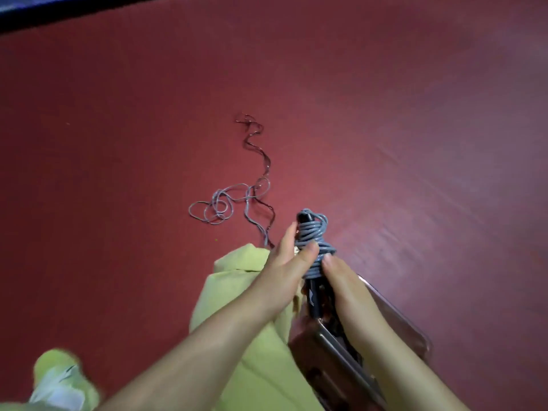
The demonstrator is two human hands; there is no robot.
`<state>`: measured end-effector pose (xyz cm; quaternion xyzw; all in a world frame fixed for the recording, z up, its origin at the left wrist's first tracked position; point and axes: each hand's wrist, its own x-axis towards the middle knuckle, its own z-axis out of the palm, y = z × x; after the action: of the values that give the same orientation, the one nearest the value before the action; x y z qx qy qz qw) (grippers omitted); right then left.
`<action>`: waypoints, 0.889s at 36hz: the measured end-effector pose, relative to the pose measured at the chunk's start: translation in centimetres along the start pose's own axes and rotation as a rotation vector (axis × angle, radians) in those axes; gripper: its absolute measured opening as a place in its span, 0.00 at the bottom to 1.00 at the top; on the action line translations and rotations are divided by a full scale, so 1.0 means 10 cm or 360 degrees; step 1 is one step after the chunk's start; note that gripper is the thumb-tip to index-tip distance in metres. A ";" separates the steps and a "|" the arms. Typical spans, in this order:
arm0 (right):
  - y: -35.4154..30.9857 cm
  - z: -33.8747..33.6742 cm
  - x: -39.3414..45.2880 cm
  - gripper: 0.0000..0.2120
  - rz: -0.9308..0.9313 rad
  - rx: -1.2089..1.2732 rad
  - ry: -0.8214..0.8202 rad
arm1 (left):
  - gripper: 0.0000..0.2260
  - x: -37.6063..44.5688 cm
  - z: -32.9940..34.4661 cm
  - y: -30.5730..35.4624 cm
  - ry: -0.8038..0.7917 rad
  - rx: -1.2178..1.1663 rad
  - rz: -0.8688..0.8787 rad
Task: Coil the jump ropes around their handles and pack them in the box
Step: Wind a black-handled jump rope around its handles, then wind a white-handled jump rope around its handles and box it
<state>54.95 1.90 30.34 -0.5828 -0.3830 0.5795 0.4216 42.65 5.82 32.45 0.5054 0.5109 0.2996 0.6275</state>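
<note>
A grey jump rope (315, 237) is wound in a thick bundle around dark handles (314, 295) that stand upright at centre. My left hand (284, 268) grips the bundle from the left, thumb across the coils. My right hand (341, 280) holds the handles and the bundle's lower end from the right. Loose grey rope (221, 203) lies in loops on the red floor beyond, running toward my knee. A thin dark red rope (258, 149) snakes away from it. The clear box (394, 318) sits on the floor under my right forearm.
Red floor (415, 143) spreads all around. My yellow-green trouser leg (249, 292) lies under my left arm, and a yellow-green shoe (62, 381) is at bottom left. A dark blue strip (44, 10) borders the floor at top left.
</note>
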 end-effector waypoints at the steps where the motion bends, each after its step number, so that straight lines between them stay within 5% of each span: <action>1: 0.05 -0.11 -0.01 0.22 -0.0005 0.0004 0.0058 | 0.28 0.05 0.14 -0.04 -0.0042 0.0033 -0.0025; 3: 0.20 -0.34 -0.01 0.13 0.0034 0.0090 0.0137 | 0.12 0.19 0.39 -0.17 -0.0133 0.0173 -0.0079; 9: 0.96 -0.89 0.07 0.17 0.0323 0.0063 0.0446 | 0.39 0.54 0.99 -0.63 -0.0373 0.0561 -0.0340; 12: 1.38 -1.11 0.12 0.14 0.0522 0.0026 0.0578 | 0.39 0.68 1.10 -0.84 -0.0475 0.0872 -0.0475; 17: 2.45 -1.53 0.15 0.36 0.0855 -0.0071 0.0660 | 0.31 0.88 1.03 -1.26 -0.0568 0.1145 -0.0801; 24: 2.59 -1.60 0.31 0.06 0.1015 -0.0078 0.0704 | 0.30 1.01 1.15 -1.50 -0.0707 0.1221 -0.0850; 32: 2.96 -1.57 0.47 0.19 0.1176 -0.0061 0.0672 | 0.30 1.09 1.09 -1.62 -0.0742 0.1205 -0.0911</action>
<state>69.50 -4.79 0.59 -0.7944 -0.0644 0.5524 0.2440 53.91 6.93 13.18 0.5901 0.5480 -0.2096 0.5546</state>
